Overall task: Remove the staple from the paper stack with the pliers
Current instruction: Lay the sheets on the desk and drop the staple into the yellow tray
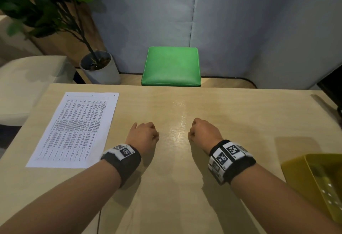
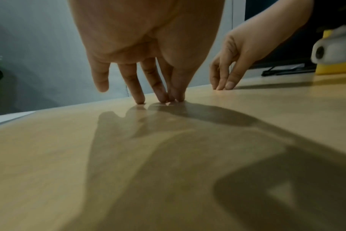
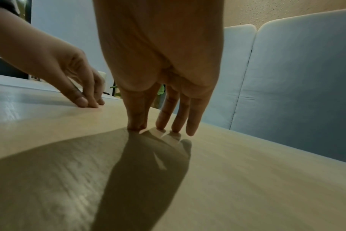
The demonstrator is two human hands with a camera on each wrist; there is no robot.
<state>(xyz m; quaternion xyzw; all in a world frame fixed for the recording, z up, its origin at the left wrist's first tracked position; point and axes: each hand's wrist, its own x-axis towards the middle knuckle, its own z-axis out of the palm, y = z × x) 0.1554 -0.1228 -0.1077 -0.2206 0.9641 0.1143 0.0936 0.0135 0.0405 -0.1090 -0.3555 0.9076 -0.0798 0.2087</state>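
Paper stack: the white printed paper stack (image 1: 74,130) lies flat on the pale wooden table (image 1: 185,104), toward the table's left side, ahead and to the left of both hands.
Long axis: it runs from the near edge away to the far edge, leaning slightly to the right.
Staple: small dark marks sit along the far short edge; which one is the staple is too small to tell.
Nearer hand: the left hand (image 1: 143,134) is just beside the stack's right edge; the right hand (image 1: 203,132) is well apart from it.
Hand state: both hold nothing, fingers extended downward with tips resting on the table.
Pliers: not visible in any view.
Container: a yellow plastic tray (image 1: 318,183) with small holes in its floor sits at the near right, beside the right forearm; what shows of its inside holds nothing, so judging by that, the pliers probably lie in its cut-off part or out of view.
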